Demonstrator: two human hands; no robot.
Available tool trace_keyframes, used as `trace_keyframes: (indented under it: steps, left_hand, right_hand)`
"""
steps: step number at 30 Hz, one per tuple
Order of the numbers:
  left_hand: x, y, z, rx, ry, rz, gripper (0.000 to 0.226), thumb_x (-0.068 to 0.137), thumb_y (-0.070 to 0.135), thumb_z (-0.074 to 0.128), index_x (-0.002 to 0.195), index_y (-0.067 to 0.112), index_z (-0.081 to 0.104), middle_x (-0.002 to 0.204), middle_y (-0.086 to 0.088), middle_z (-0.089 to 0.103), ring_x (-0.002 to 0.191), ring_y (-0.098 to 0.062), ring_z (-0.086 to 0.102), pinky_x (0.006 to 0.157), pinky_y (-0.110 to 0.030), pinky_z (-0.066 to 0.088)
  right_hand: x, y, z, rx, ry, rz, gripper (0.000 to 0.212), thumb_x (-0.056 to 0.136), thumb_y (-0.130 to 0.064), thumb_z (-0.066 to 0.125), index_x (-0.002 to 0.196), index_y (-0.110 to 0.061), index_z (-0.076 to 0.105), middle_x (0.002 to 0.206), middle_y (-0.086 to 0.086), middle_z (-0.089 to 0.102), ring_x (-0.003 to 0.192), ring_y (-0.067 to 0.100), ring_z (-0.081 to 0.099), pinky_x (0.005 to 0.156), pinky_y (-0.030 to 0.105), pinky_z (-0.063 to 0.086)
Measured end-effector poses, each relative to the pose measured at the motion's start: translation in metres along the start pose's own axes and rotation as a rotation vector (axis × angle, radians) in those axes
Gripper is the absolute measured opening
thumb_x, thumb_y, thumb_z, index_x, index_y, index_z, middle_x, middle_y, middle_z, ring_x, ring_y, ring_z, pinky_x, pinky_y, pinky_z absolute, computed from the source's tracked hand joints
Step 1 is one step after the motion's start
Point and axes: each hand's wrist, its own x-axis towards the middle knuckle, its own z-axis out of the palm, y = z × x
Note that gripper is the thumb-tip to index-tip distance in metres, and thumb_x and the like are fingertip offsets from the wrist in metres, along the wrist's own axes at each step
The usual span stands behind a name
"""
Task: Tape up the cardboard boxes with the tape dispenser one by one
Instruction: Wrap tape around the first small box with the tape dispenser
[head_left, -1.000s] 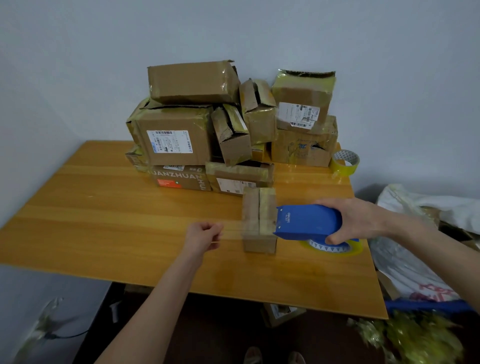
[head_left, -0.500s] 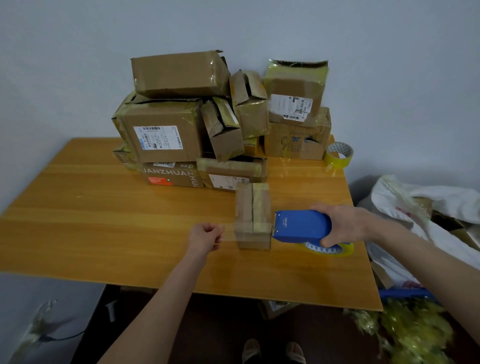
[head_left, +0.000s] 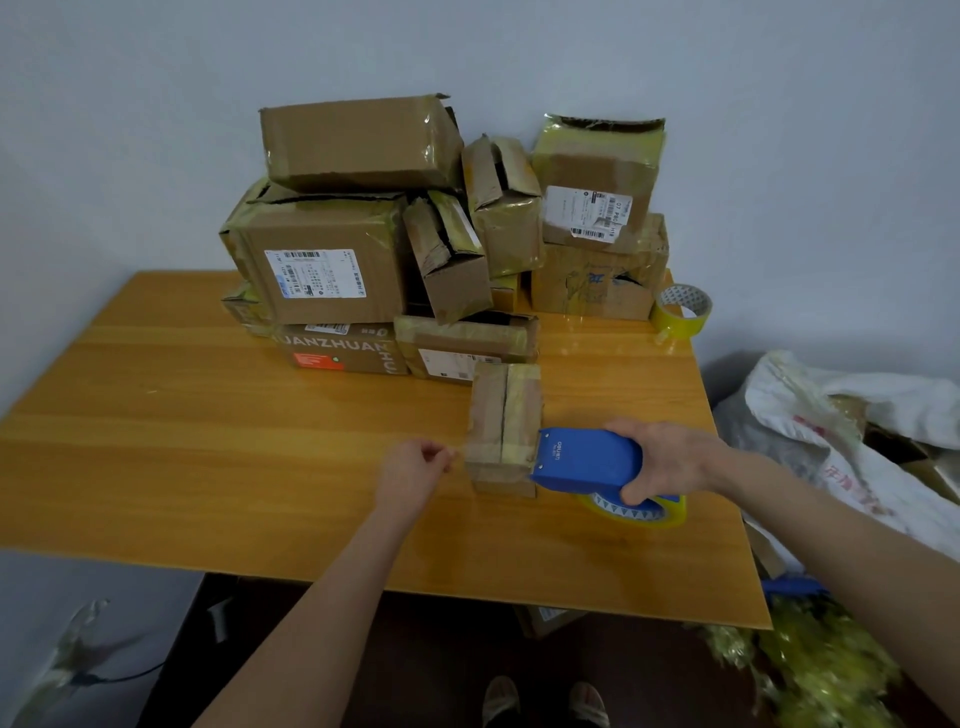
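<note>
A small cardboard box (head_left: 503, 410) stands on the wooden table (head_left: 208, 441), its top flaps meeting along a dark seam. My right hand (head_left: 670, 460) grips a blue tape dispenser (head_left: 587, 460) with a yellowish tape roll under it, its front edge against the box's right side. A strip of clear tape runs across the near end of the box top to my left hand (head_left: 413, 470), which pinches the tape's free end just left of the box.
A pile of several worn, taped cardboard boxes (head_left: 337, 260) fills the back of the table against the wall. A spare tape roll (head_left: 681, 309) sits at the back right corner. White bags (head_left: 857, 441) and crumpled yellowish tape (head_left: 810, 670) lie off the table's right edge.
The dispenser has edged closer against the box's right side and sits lower over its near end. My left hand keeps pinching the tape end, now nearer the box.
</note>
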Motion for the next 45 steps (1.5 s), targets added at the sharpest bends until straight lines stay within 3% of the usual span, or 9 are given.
trace_keyframes:
  steps: [4,6,9,11,13,18,27,32,45]
  left_hand:
    - [0.007,-0.014,-0.007,0.161,-0.030,-0.072,0.072,0.089,0.044,0.064,0.147,0.015,0.034,0.138,-0.011,0.048,0.112,-0.029,0.058,0.087,-0.040,0.050]
    - [0.003,-0.023,-0.016,0.235,0.059,-0.048,0.064,0.093,0.034,0.060,0.147,0.014,0.032,0.144,-0.013,0.041,0.120,-0.032,0.053,0.091,-0.042,0.047]
    - [-0.018,-0.009,-0.017,0.186,0.282,0.344,0.040,0.097,0.016,0.053,0.136,0.010,0.052,0.137,-0.009,0.052,0.124,-0.026,0.050,0.098,-0.036,0.045]
    - [-0.038,0.016,-0.007,0.213,0.196,0.602,0.043,0.097,0.013,0.051,0.139,0.014,0.049,0.143,0.000,0.048,0.132,-0.017,0.045,0.108,-0.030,0.036]
    - [-0.053,0.037,0.011,0.337,0.012,0.715,0.057,0.098,0.014,0.045,0.151,0.020,0.024,0.155,0.011,0.018,0.143,-0.006,0.017,0.118,-0.026,0.012]
    - [-0.047,0.026,0.028,0.631,-0.100,0.653,0.077,0.097,0.013,0.041,0.151,0.020,-0.014,0.159,0.001,-0.017,0.147,-0.013,-0.014,0.121,-0.032,-0.005]
    - [-0.044,0.024,0.026,0.691,-0.141,0.669,0.086,0.093,0.012,0.048,0.150,0.021,-0.017,0.159,0.001,-0.020,0.147,-0.013,-0.015,0.122,-0.033,-0.003]
    - [-0.044,0.027,0.024,0.686,-0.160,0.665,0.087,0.092,0.012,0.050,0.151,0.021,-0.014,0.159,0.002,-0.018,0.147,-0.012,-0.015,0.122,-0.034,-0.001]
    - [-0.042,0.025,0.024,0.629,-0.120,0.699,0.084,0.092,0.012,0.050,0.152,0.021,-0.010,0.159,0.004,-0.015,0.148,-0.012,-0.011,0.120,-0.029,-0.006]
  right_hand:
    - [-0.002,-0.003,-0.001,-0.026,0.012,0.002,0.059,0.069,-0.033,0.074,0.119,-0.036,0.044,0.102,-0.005,0.059,0.093,0.018,0.058,0.083,0.043,0.054]
    - [-0.003,-0.001,0.001,-0.057,0.036,0.004,0.061,0.069,-0.036,0.073,0.121,-0.036,0.042,0.101,-0.006,0.059,0.092,0.018,0.058,0.081,0.042,0.055]
    - [-0.002,-0.002,0.002,-0.057,0.038,-0.011,0.062,0.068,-0.038,0.074,0.121,-0.036,0.043,0.100,-0.007,0.059,0.092,0.017,0.058,0.082,0.042,0.055]
    - [-0.001,-0.004,0.001,-0.054,0.031,-0.028,0.060,0.069,-0.038,0.075,0.120,-0.035,0.044,0.099,-0.008,0.058,0.092,0.017,0.058,0.081,0.041,0.054]
    - [-0.003,-0.005,-0.002,-0.074,0.037,-0.046,0.063,0.071,-0.040,0.076,0.123,-0.036,0.042,0.100,-0.010,0.056,0.093,0.016,0.056,0.079,0.036,0.052]
    - [-0.010,0.003,-0.006,-0.091,0.051,-0.076,0.094,0.075,-0.042,0.075,0.149,-0.044,0.018,0.115,-0.013,0.047,0.100,0.013,0.048,0.089,0.035,0.048]
    - [-0.017,0.029,-0.006,0.117,0.029,-0.104,0.088,0.077,-0.024,0.076,0.143,-0.049,0.023,0.124,-0.009,0.049,0.109,0.016,0.052,0.094,0.036,0.049]
    - [-0.019,0.033,-0.011,0.155,-0.025,-0.136,0.082,0.080,-0.016,0.073,0.132,-0.052,0.021,0.117,-0.013,0.048,0.104,0.010,0.053,0.082,0.018,0.048]
    - [-0.008,0.001,-0.009,-0.385,-0.022,-0.027,0.080,0.083,-0.048,0.062,0.147,-0.050,0.013,0.104,-0.010,0.053,0.098,0.018,0.052,0.082,0.035,0.049]
